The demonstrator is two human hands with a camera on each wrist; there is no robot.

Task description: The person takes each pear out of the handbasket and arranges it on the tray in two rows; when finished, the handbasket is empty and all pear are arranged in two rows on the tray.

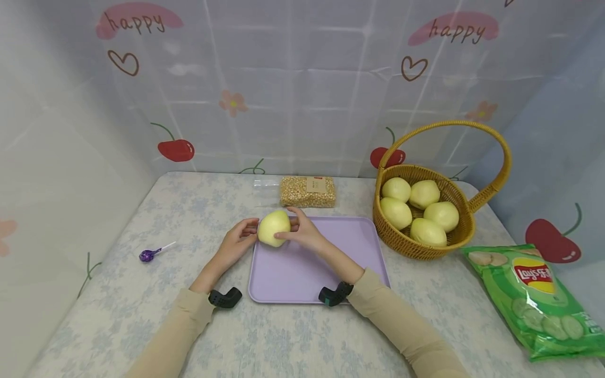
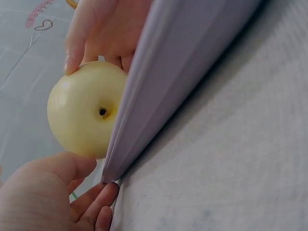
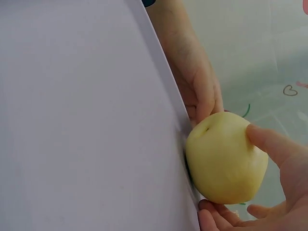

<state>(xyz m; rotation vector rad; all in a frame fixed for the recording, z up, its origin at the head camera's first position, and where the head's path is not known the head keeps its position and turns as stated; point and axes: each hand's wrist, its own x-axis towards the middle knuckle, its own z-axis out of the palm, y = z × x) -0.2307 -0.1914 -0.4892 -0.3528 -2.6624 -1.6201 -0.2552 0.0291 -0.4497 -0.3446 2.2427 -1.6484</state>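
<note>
A pale yellow-green apple (image 1: 273,229) sits at the back left corner of a lilac tray (image 1: 302,278). My right hand (image 1: 307,232) grips it from the right, the thumb on its near side and the fingers at its far side. In the right wrist view the thumb presses on the apple (image 3: 226,159). To the left of the fruit, my left hand (image 1: 236,241) lies at the tray's outer edge with loosely bent fingers. The left wrist view shows its thumb at the apple (image 2: 79,110) and its fingertips against the tray rim (image 2: 126,113).
A wicker basket (image 1: 402,244) with a tall handle holds several similar fruits at the right. In front of it lies a green bag of chips (image 1: 539,294). A packet of yellow kernels (image 1: 302,197) lies behind the tray, and a purple lollipop (image 1: 147,255) at the left.
</note>
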